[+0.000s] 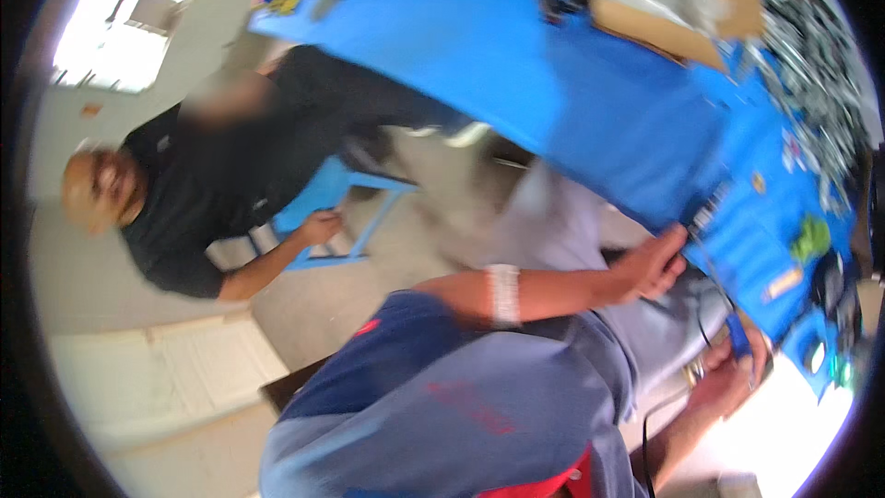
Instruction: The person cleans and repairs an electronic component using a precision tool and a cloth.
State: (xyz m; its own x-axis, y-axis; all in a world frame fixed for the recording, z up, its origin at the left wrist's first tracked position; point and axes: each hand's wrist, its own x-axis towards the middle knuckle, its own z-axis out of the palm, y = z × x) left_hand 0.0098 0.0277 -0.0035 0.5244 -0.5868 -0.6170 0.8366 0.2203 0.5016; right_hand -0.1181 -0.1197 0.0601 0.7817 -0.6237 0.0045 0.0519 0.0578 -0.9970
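My left hand [653, 267], with a white band at the wrist, reaches over the edge of the blue-covered table [636, 148]. Its fingers are bent, with the tips at a small dark and silver piece [708, 210] too blurred to name. In my right hand [728, 380], lower and to the right, is a tool with a blue handle [739, 336] that looks like a soldering iron. A thin shaft runs from the handle toward my left fingertips. Black cord [647, 433] hangs beside my right forearm.
At the table's far side stands an open cardboard box [650, 32] with clear plastic inside. A heap of silvery parts [807, 83] lies at the right, near a green item [811, 238]. To the left, another person in black [203, 175] sits by a blue stool [318, 198].
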